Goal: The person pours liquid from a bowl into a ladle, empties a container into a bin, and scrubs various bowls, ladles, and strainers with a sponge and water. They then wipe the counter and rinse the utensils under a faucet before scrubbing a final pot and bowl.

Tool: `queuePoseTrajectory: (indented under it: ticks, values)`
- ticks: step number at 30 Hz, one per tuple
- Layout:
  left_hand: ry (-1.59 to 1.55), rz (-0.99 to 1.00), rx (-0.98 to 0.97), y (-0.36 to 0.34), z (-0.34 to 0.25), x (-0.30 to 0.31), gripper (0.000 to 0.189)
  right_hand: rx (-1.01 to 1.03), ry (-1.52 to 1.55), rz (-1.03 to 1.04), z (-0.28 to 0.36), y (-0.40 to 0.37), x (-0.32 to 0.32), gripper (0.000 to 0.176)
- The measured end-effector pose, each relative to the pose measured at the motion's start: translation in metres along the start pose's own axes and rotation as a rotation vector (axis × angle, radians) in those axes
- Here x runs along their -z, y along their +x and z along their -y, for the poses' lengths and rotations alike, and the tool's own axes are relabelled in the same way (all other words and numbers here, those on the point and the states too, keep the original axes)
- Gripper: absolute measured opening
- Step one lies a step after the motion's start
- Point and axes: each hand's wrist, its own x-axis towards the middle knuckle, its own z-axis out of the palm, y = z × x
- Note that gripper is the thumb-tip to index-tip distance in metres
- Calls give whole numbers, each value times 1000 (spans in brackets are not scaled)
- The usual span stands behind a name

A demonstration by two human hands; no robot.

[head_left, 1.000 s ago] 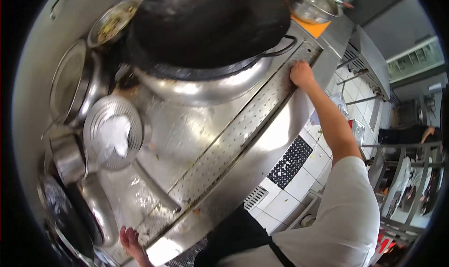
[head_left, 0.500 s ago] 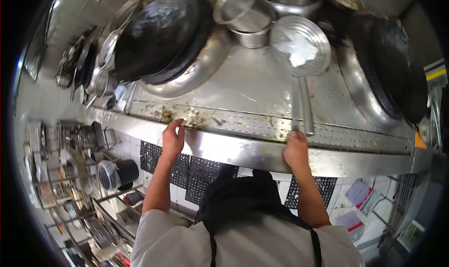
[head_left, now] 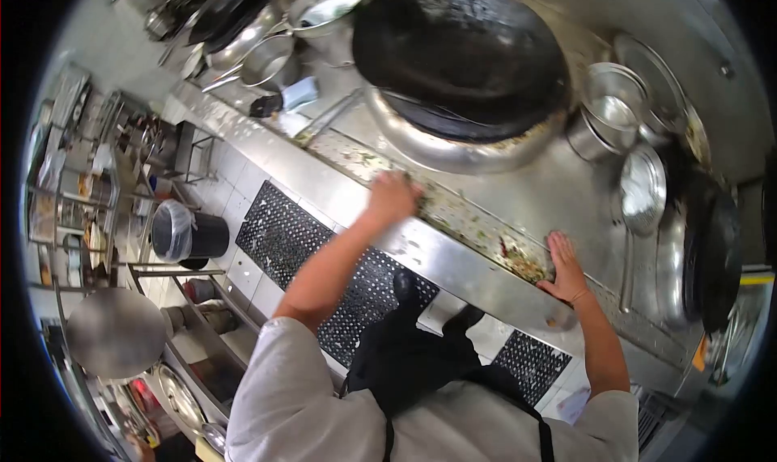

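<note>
My left hand (head_left: 394, 197) is on the perforated drain strip (head_left: 477, 223) along the counter's front. Its fingers point down, partly hidden and blurred, over green scraps. Farther right, my right hand (head_left: 566, 269) lies open on the strip, fingers stretched and thumb apart. Against its left side sits a small pile of food scraps (head_left: 522, 261), green and pale with some red bits. More bits are scattered along the strip between both hands.
A large black wok (head_left: 461, 57) rests on a steel ring (head_left: 453, 154) beyond my hands. At right are a perforated strainer (head_left: 643, 191) with white stuff in it, steel pots (head_left: 611, 110) and another wok (head_left: 716, 256). A blue-white cloth (head_left: 300, 94) lies at left; a bin (head_left: 190, 234) stands below.
The view has turned left. My right hand has left the spot by the strainer's handle and is beside the scraps. My left hand has moved farther left along the strip.
</note>
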Motion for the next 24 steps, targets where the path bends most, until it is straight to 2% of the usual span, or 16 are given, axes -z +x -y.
queuePoseTrajectory:
  ticks: [2,3,4,6,8,11,13,14,15,16,18,20,21,24]
  values:
    - [70,-168,-108,-2,-11,-53,68,89,16,6,25,42,-13,104]
    - [1,-80,-155,-19,-24,-39,66,141,-5,-8,42,63,-14,99]
    - [32,-179,-281,-19,-24,-58,63,156,21,1,56,82,-18,97]
    - [75,-240,-352,-17,-31,-80,64,189,70,11,79,121,-26,94]
    - [-210,79,-498,-32,-28,-37,61,302,115,-46,98,155,-31,89]
    - [-530,-51,-369,-40,-3,-5,61,412,166,-52,117,190,-36,81]
    - [-432,-393,-319,-4,49,-2,62,489,172,-18,128,212,-33,78]
    - [-408,-404,-192,16,82,18,63,528,176,-3,133,222,-33,77]
    - [-338,-519,-133,36,119,37,66,554,176,-21,137,229,-34,74]
    - [73,-724,28,57,149,42,66,567,182,-14,140,234,-36,74]
    - [241,-496,282,85,187,71,65,592,188,-6,143,246,-38,72]
    - [169,-301,236,118,228,80,59,588,203,-14,144,247,-38,70]
    - [205,-293,95,137,248,78,52,589,203,-21,145,246,-37,70]
    - [150,-851,-177,169,274,90,44,568,192,-20,148,252,-38,70]
